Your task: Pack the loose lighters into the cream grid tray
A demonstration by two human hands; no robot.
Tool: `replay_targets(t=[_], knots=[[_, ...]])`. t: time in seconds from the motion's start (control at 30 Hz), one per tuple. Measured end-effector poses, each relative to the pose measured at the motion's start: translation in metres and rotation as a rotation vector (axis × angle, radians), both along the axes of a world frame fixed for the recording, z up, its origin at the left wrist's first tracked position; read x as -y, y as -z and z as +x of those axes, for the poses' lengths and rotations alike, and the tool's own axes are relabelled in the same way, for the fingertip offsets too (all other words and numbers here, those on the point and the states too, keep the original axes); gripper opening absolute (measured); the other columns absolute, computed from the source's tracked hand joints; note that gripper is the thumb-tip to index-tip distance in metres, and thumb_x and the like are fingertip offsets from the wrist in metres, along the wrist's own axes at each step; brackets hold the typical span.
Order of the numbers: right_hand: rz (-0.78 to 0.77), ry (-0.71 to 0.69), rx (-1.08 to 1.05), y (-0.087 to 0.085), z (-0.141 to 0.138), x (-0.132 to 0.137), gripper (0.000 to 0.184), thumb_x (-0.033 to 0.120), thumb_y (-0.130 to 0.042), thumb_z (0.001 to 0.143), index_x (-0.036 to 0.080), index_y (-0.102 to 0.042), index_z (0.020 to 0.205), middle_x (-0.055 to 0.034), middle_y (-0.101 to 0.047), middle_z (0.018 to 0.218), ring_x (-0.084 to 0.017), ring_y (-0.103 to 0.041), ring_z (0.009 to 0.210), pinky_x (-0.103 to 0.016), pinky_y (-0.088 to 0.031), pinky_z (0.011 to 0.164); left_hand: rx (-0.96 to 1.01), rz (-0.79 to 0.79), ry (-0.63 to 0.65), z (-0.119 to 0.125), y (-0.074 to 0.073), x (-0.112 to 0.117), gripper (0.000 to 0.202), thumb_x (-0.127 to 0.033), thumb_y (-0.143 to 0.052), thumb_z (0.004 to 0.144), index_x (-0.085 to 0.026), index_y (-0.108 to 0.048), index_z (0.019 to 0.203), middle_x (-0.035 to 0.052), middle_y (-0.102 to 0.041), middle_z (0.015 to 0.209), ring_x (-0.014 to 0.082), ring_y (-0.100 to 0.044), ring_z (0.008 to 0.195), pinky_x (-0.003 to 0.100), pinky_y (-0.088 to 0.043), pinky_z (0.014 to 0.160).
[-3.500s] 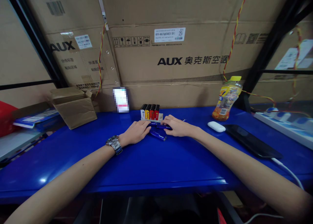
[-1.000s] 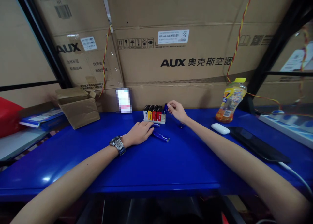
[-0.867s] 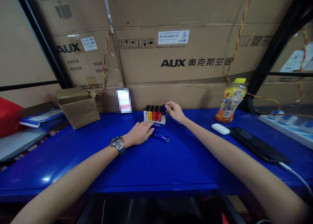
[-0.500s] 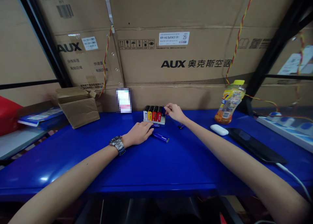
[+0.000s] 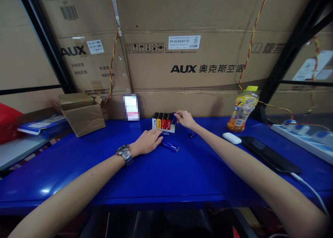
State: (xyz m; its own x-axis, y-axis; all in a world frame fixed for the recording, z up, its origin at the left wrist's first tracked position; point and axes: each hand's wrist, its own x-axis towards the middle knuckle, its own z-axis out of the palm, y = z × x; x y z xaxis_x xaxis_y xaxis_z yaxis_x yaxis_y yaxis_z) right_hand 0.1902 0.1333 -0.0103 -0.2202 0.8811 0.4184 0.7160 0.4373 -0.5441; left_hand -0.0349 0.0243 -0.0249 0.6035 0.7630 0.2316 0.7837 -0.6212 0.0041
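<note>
A small tray of upright lighters point(image 5: 162, 121), white, yellow, red and blue, stands at the back of the blue table point(image 5: 156, 172). My right hand point(image 5: 184, 119) pinches a blue lighter point(image 5: 173, 117) at the tray's right end, set among the others. My left hand point(image 5: 147, 143), with a metal watch on its wrist, rests palm down on the table just in front of the tray, its fingers curled over a blue lighter point(image 5: 164, 133). Another blue lighter point(image 5: 170, 146) lies loose by my left fingertips, and one more lighter point(image 5: 192, 134) lies under my right wrist.
Large cardboard cartons point(image 5: 187, 64) wall off the back. A small open cardboard box point(image 5: 82, 113) sits at the left, with a book point(image 5: 39, 122) beside it. At the right are a yellow-capped bottle point(image 5: 242, 109), a white earbud case point(image 5: 231, 138), a black phone point(image 5: 270, 154) with cable, and a power strip point(image 5: 304, 137).
My right hand lifted a blue lighter from the loose ones on the table, carried it to the tray's right end and lowered it in among the others. My left hand stayed put.
</note>
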Motion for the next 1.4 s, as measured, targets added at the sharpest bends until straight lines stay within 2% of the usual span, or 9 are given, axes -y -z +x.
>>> replay_targets(t=[0.23,0.5,0.83,1.07,1.4], knots=[[0.007,0.002,-0.070,0.007,0.009,-0.001,0.023,0.030,-0.049,0.092,0.018,-0.060,0.075,-0.0001,-0.064,0.055,-0.015,-0.061,0.058,-0.025,-0.043,0.066,0.014,-0.002,0.004,-0.002,0.003,-0.003,0.042,-0.039,-0.024,0.100,-0.017,-0.050,0.124,0.0130,-0.061,0.124,0.0268,-0.059,0.111,0.044,-0.046,0.090],[0.079,-0.038,0.047,0.011,0.026,-0.004,0.025,0.030,-0.045,0.091,0.020,-0.054,0.070,-0.0009,-0.063,0.059,-0.015,-0.057,0.056,-0.026,-0.040,0.062,0.026,-0.018,0.005,-0.002,0.002,-0.002,0.043,-0.039,-0.024,0.099,-0.016,-0.050,0.124,0.0139,-0.061,0.125,0.0274,-0.058,0.112,0.045,-0.046,0.090],[0.124,-0.061,0.114,0.007,0.004,0.002,0.020,0.031,-0.044,0.094,0.021,-0.057,0.082,-0.0031,-0.064,0.068,-0.017,-0.057,0.062,-0.027,-0.040,0.063,0.021,-0.011,-0.005,-0.001,0.002,-0.001,0.042,-0.039,-0.024,0.099,-0.016,-0.049,0.124,0.0139,-0.061,0.125,0.0266,-0.058,0.112,0.044,-0.046,0.090],[0.124,-0.067,0.120,0.009,0.008,0.003,0.020,0.030,-0.043,0.094,0.021,-0.054,0.080,-0.0026,-0.064,0.067,-0.017,-0.058,0.063,-0.027,-0.040,0.064,0.037,-0.018,-0.004,-0.001,0.001,0.000,0.043,-0.040,-0.022,0.099,-0.018,-0.043,0.131,0.0138,-0.060,0.125,0.0254,-0.058,0.112,0.043,-0.045,0.091],[0.090,-0.024,0.072,0.016,0.003,0.002,0.015,0.030,-0.042,0.094,0.022,-0.054,0.088,-0.0032,-0.065,0.071,-0.018,-0.058,0.065,-0.029,-0.043,0.067,0.034,0.005,-0.012,-0.001,0.003,-0.001,0.044,-0.040,-0.022,0.099,-0.015,-0.046,0.127,0.0157,-0.063,0.119,0.0265,-0.060,0.107,0.044,-0.046,0.088]])
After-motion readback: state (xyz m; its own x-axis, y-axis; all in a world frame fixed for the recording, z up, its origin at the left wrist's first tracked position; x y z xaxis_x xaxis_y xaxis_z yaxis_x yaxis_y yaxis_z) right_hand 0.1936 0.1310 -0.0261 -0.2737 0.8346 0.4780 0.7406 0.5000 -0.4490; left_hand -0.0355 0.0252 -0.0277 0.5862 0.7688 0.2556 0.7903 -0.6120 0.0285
